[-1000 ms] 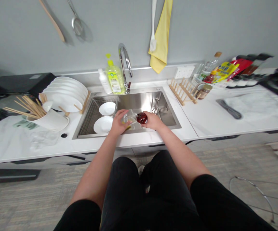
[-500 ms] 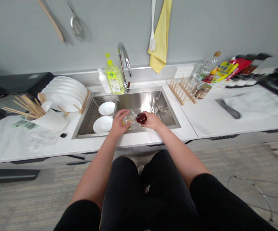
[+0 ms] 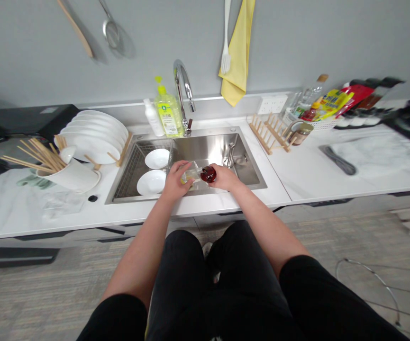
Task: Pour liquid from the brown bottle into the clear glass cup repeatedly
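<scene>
Over the front of the steel sink (image 3: 205, 142), my left hand (image 3: 177, 182) is closed around a clear container (image 3: 191, 174) with something yellowish at its lower part. Close on its right, my right hand (image 3: 225, 178) grips a dark red, shiny bottle (image 3: 208, 174), which is tilted with its narrow end toward the container. Whether the two touch I cannot tell. Two white bowls (image 3: 151, 182) sit in the wire basket (image 3: 128, 173) on the sink's left side.
Behind the sink stand the faucet (image 3: 181, 90), a yellow-green soap bottle (image 3: 169, 111) and a white bottle (image 3: 153, 117). Left are racked white plates (image 3: 94, 128) and a chopstick holder (image 3: 80, 175). A wooden rack (image 3: 270, 135) and a jar (image 3: 302, 134) are on the right.
Both hands, the container and the red bottle keep nearly the same place and tilt. The whole view has shifted very slightly.
</scene>
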Demonstrator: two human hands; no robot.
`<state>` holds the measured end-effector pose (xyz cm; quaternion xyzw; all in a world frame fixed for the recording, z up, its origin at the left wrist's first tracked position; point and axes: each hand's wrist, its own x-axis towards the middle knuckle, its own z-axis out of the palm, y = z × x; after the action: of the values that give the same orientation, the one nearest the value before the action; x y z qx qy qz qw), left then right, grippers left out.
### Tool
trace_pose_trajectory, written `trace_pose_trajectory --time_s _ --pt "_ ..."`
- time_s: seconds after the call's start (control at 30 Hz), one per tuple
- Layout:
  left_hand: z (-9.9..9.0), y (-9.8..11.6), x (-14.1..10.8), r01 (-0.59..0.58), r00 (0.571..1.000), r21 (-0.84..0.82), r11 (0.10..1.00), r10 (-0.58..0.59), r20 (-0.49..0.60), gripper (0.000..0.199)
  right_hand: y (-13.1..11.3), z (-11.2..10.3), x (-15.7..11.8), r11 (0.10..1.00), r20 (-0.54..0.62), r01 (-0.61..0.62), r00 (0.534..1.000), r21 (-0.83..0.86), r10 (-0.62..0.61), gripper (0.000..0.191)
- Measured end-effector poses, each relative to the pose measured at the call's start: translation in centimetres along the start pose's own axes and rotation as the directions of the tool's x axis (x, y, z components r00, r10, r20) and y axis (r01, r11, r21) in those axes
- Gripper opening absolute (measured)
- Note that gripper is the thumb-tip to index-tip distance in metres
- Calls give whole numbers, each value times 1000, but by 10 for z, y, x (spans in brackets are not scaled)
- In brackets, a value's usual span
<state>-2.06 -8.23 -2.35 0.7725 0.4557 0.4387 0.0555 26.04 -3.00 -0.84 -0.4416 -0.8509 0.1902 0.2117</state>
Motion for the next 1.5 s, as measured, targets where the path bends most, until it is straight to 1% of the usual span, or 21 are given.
trace_pose_trajectory --time_s 0.13,0.33,0.57,0.73,1.13,1.27,1.4,1.5 --pt "0 1 0 0 1000 9 1000 -1 10 64 1 1 0 1000 0 3 1000 -8 -3 64" --pt "1 1 -1 -51 999 9 999 51 -19 63 2 1 1 1000 20 -14 1000 -12 14 66" --pt "1 3 -1 -42 999 5 999 42 8 63 3 3 1 1000 22 1 1000 -15 -1 63" --pt "2 2 -2 -62 998 4 998 62 1 63 5 5 2 1000 30 0 1000 -15 0 63" --pt "0 5 -1 -41 999 43 998 40 32 64 0 1 1 1000 40 -8 999 -12 9 62" --pt "0 7 -1 -52 998 39 998 51 32 63 0 0 1 1000 53 -12 999 9 11 62" --pt "0 9 -1 -27 999 45 999 25 47 63 -1 -1 1 999 64 -13 998 33 11 62" --pt "0 9 -1 -29 998 41 999 27 51 62 1 0 2 999 77 -19 997 43 16 64"
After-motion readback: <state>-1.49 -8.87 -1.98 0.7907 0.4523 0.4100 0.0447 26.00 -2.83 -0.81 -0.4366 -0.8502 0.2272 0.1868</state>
